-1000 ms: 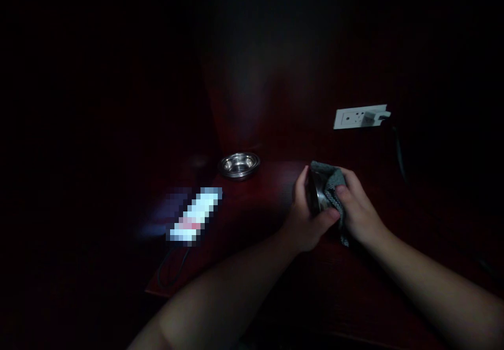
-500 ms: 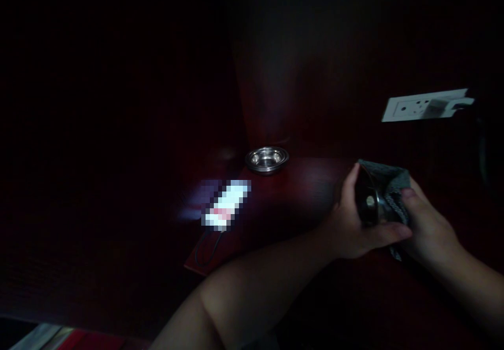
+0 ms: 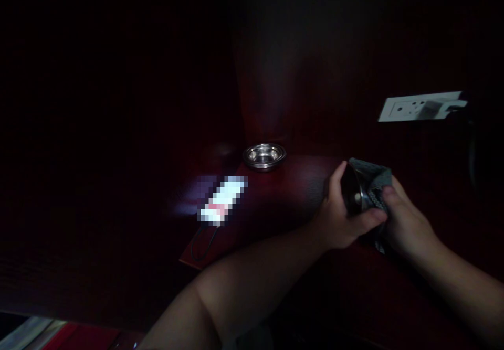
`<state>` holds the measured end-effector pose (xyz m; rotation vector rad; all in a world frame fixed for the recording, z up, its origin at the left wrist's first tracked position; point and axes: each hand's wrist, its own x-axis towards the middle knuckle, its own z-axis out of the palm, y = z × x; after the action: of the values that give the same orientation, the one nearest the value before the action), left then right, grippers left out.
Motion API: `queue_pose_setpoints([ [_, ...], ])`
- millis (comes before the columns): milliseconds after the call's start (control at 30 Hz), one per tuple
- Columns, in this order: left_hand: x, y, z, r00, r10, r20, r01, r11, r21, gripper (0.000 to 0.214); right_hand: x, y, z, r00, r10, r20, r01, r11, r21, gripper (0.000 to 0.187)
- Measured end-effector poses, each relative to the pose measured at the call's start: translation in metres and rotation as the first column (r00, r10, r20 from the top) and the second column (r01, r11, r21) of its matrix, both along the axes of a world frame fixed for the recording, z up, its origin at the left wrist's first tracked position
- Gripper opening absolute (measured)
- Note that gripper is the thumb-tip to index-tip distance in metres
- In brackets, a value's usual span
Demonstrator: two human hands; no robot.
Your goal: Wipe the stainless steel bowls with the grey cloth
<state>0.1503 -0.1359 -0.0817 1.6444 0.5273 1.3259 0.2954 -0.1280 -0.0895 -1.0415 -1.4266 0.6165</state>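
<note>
In a dark room, my two bare hands are close together, both curled around one load. My left hand (image 3: 340, 221) grips a metal bowl (image 3: 352, 190), fingers up its far side and thumb stretched across the near side towards my right hand. My right hand (image 3: 411, 224) holds a grey-green cloth (image 3: 372, 173) against the outside of that bowl, thumb pressing into the folds; a loose end hangs beneath. Compared with a second ago, the bowl is tipped so that more of its dark inside shows to me, and both hands sit further right in my view, well apart from the shiny dish (image 3: 264, 156) that rests beyond and to the left of my left hand. Since half a second ago they have come back slightly towards that dish. The cloth and bowl have stayed together throughout, so I judge the rubbing contact is kept up and neither hand has let go; whether the cloth is sliding, I cannot tell. Left of my left hand, on the dark red table (image 3: 291, 187), lies a glowing phone (image 3: 224, 199), its screen blurred, with a looped cord (image 3: 192, 247) nearer me. Beyond my right hand, a white wall socket (image 3: 401, 109) holds a plug (image 3: 452, 107).
</note>
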Motion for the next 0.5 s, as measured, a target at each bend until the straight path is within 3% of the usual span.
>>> queue_pose_setpoints([
  [100, 0.000, 0.000, 0.000, 0.999, 0.010, 0.051, -0.008, 1.000, -0.022, 0.103, -0.005, -0.005, 0.005, 0.999, 0.043, -0.013, -0.044, 0.997, -0.062, 0.058],
  [233, 0.003, 0.000, 0.002, 0.986, 0.013, 0.166, 0.002, 0.996, -0.089, 0.095, -0.011, -0.010, 0.010, 0.996, 0.069, 0.064, -0.070, 0.997, 0.011, 0.064],
  [333, 0.009, 0.002, 0.001, 0.958, 0.025, 0.287, 0.041, 0.975, -0.220, 0.082, -0.013, -0.011, 0.009, 0.983, 0.105, 0.150, -0.117, 0.990, 0.074, 0.064],
  [500, 0.015, 0.005, 0.003, 0.908, -0.068, 0.414, 0.297, 0.801, -0.520, 0.087, -0.010, -0.009, 0.011, 0.956, 0.053, 0.289, -0.121, 0.968, 0.220, 0.061],
])
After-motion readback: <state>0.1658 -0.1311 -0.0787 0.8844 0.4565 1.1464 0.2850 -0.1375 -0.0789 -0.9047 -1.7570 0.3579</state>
